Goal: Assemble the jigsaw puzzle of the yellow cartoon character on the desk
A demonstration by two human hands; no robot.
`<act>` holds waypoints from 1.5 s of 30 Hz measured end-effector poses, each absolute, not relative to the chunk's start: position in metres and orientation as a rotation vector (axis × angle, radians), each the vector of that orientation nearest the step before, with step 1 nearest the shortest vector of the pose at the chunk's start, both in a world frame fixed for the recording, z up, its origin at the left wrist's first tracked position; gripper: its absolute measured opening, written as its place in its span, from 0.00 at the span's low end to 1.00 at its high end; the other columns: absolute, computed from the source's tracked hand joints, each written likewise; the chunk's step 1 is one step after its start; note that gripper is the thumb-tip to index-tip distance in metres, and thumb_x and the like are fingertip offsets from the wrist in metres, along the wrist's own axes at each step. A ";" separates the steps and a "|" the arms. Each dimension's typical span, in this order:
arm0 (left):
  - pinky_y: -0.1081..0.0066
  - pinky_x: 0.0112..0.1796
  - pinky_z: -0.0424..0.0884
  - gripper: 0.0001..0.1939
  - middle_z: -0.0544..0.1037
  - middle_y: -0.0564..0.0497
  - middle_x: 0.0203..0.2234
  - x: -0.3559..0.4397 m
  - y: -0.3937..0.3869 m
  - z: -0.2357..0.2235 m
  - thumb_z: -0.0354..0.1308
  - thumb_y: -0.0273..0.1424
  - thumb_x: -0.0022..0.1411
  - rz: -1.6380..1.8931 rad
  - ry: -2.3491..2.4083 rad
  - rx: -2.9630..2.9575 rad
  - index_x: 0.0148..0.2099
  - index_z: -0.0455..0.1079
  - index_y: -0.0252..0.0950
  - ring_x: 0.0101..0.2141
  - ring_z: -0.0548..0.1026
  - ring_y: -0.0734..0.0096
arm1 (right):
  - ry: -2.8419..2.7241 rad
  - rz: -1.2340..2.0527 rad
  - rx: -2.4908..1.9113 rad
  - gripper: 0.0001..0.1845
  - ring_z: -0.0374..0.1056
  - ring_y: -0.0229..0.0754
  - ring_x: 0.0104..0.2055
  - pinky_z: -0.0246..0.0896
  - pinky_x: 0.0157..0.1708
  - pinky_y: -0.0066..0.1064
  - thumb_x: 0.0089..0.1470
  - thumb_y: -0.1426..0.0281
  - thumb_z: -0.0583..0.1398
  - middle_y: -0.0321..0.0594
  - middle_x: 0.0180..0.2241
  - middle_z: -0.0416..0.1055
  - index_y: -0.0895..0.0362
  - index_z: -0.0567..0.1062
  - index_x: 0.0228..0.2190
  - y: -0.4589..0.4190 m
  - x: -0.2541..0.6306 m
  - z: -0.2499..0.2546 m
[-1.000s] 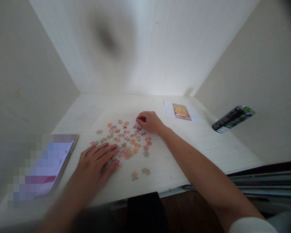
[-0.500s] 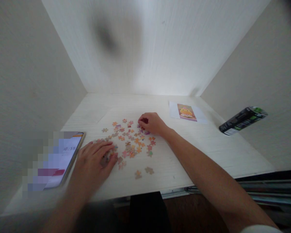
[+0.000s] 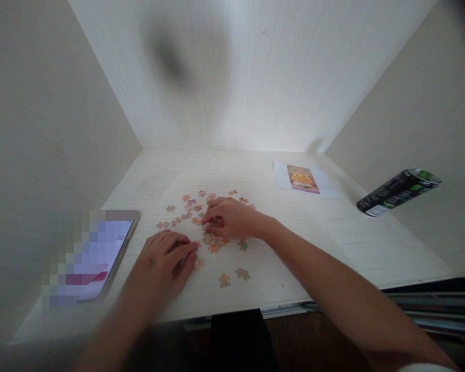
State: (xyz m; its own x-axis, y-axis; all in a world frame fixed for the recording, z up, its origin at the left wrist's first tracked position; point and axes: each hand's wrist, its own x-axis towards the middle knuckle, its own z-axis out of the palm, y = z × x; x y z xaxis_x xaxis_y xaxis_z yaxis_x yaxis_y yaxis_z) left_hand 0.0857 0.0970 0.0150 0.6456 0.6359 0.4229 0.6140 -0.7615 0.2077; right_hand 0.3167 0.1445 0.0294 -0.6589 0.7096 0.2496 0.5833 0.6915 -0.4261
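Small, mostly flower-shaped jigsaw puzzle pieces (image 3: 189,206) in orange, pink, purple and beige lie loose on the white desk (image 3: 225,170). My left hand (image 3: 165,258) rests at the near left of the pile, thumb and forefinger closed around a pinkish puzzle piece (image 3: 196,244) at their tips. Over the middle of the pile is my right hand (image 3: 232,219), its fingers curled down among the pieces. Whatever lies between its fingertips is hidden. Two stray pieces, one a beige puzzle piece (image 3: 242,274), sit nearer the desk's front edge.
A phone (image 3: 108,258) lies at the left, partly pixelated. At the back right, a sheet of paper (image 3: 327,185) bears a picture (image 3: 303,179) of a yellow figure. A black can (image 3: 395,194) stands by the right wall. Panels enclose the desk on three sides.
My right hand has moved left and nearer, from the pile's far right to its middle, uncovering pieces behind it. My left hand has shifted slightly right, and its thumb and forefinger have come together.
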 end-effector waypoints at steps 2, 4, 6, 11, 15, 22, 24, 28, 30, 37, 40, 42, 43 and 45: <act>0.55 0.43 0.71 0.10 0.75 0.47 0.36 0.085 0.098 0.015 0.55 0.33 0.62 0.756 1.086 2.798 0.43 0.75 0.39 0.39 0.72 0.63 | -2.520 0.446 -1.015 0.09 0.66 0.39 0.37 0.59 0.41 0.30 0.54 0.72 0.60 0.44 0.33 0.74 0.59 0.80 0.36 0.144 0.316 0.030; 0.54 0.43 0.71 0.09 0.75 0.47 0.35 0.085 0.098 0.015 0.56 0.34 0.62 0.769 1.112 2.786 0.42 0.75 0.38 0.38 0.72 0.63 | -2.534 0.462 -1.025 0.09 0.66 0.38 0.36 0.59 0.41 0.30 0.54 0.73 0.59 0.43 0.33 0.74 0.59 0.80 0.34 0.144 0.316 0.030; 0.53 0.45 0.70 0.10 0.75 0.47 0.36 0.084 0.098 0.014 0.56 0.34 0.62 0.784 1.148 2.764 0.42 0.75 0.38 0.39 0.72 0.62 | -2.539 0.469 -1.038 0.08 0.66 0.38 0.35 0.59 0.40 0.30 0.54 0.73 0.59 0.42 0.31 0.73 0.59 0.80 0.32 0.145 0.317 0.029; 0.52 0.54 0.65 0.09 0.77 0.49 0.44 0.083 0.099 0.011 0.55 0.34 0.63 0.780 1.092 2.730 0.44 0.72 0.38 0.46 0.73 0.63 | -2.511 0.430 -1.093 0.09 0.66 0.38 0.37 0.59 0.39 0.29 0.56 0.72 0.58 0.43 0.35 0.74 0.59 0.80 0.34 0.149 0.319 0.026; 0.52 0.55 0.64 0.08 0.78 0.52 0.43 0.084 0.101 0.010 0.55 0.33 0.62 0.779 1.065 2.747 0.43 0.72 0.40 0.46 0.73 0.65 | -2.503 0.429 -1.124 0.10 0.66 0.38 0.37 0.59 0.40 0.28 0.55 0.76 0.57 0.42 0.35 0.74 0.59 0.80 0.34 0.150 0.322 0.026; 0.50 0.52 0.67 0.09 0.77 0.49 0.39 0.083 0.099 0.010 0.56 0.34 0.62 0.790 1.116 2.756 0.43 0.74 0.40 0.43 0.73 0.64 | -2.473 0.409 -1.235 0.14 0.67 0.38 0.39 0.58 0.40 0.28 0.55 0.78 0.55 0.43 0.40 0.73 0.57 0.79 0.37 0.151 0.326 0.028; 0.51 0.51 0.68 0.09 0.76 0.48 0.39 0.083 0.099 0.010 0.56 0.33 0.62 0.787 1.107 2.747 0.42 0.74 0.40 0.42 0.72 0.64 | -2.453 0.396 -1.277 0.13 0.67 0.38 0.38 0.58 0.40 0.29 0.56 0.76 0.55 0.43 0.40 0.73 0.57 0.79 0.37 0.152 0.327 0.028; 0.51 0.52 0.66 0.07 0.77 0.49 0.41 0.082 0.099 0.012 0.56 0.32 0.61 0.794 1.033 2.746 0.41 0.72 0.39 0.44 0.73 0.65 | -2.441 0.429 -1.241 0.09 0.65 0.36 0.35 0.58 0.39 0.28 0.55 0.70 0.59 0.42 0.37 0.72 0.58 0.79 0.36 0.151 0.328 0.031; 0.50 0.55 0.64 0.07 0.77 0.50 0.45 0.082 0.099 0.012 0.55 0.31 0.61 0.790 1.005 2.748 0.41 0.72 0.39 0.47 0.73 0.64 | -2.457 0.462 -1.167 0.08 0.65 0.35 0.34 0.58 0.39 0.28 0.53 0.69 0.61 0.41 0.36 0.72 0.58 0.79 0.34 0.148 0.325 0.033; 0.51 0.59 0.58 0.09 0.77 0.52 0.44 0.082 0.094 0.016 0.52 0.29 0.63 0.710 1.069 2.673 0.43 0.72 0.40 0.47 0.71 0.68 | -2.517 0.512 -1.035 0.06 0.65 0.37 0.34 0.58 0.38 0.29 0.52 0.69 0.62 0.41 0.31 0.72 0.57 0.81 0.31 0.139 0.315 0.034; 0.51 0.57 0.60 0.10 0.75 0.50 0.43 0.082 0.093 0.017 0.52 0.29 0.62 0.696 1.119 2.645 0.42 0.73 0.41 0.46 0.70 0.67 | -2.508 0.481 -1.062 0.07 0.65 0.37 0.33 0.58 0.37 0.29 0.53 0.69 0.62 0.41 0.31 0.71 0.57 0.81 0.30 0.141 0.316 0.031; 0.53 0.54 0.63 0.11 0.73 0.49 0.43 0.082 0.093 0.017 0.52 0.28 0.62 0.669 1.129 2.642 0.43 0.74 0.41 0.47 0.69 0.66 | -2.512 0.460 -1.078 0.07 0.64 0.37 0.33 0.57 0.37 0.29 0.53 0.69 0.62 0.41 0.30 0.71 0.57 0.81 0.30 0.142 0.316 0.030; 0.53 0.54 0.63 0.11 0.73 0.49 0.43 0.081 0.094 0.017 0.52 0.28 0.63 0.656 1.130 2.644 0.44 0.73 0.41 0.47 0.68 0.65 | -2.516 0.456 -1.085 0.07 0.64 0.37 0.33 0.57 0.37 0.29 0.53 0.69 0.62 0.41 0.30 0.72 0.58 0.81 0.31 0.143 0.316 0.030; 0.52 0.54 0.63 0.13 0.73 0.48 0.42 0.081 0.094 0.017 0.51 0.28 0.63 0.645 1.125 2.647 0.47 0.73 0.41 0.47 0.68 0.64 | -2.513 0.440 -1.106 0.08 0.65 0.38 0.34 0.57 0.37 0.29 0.54 0.69 0.61 0.42 0.31 0.72 0.58 0.81 0.31 0.144 0.317 0.031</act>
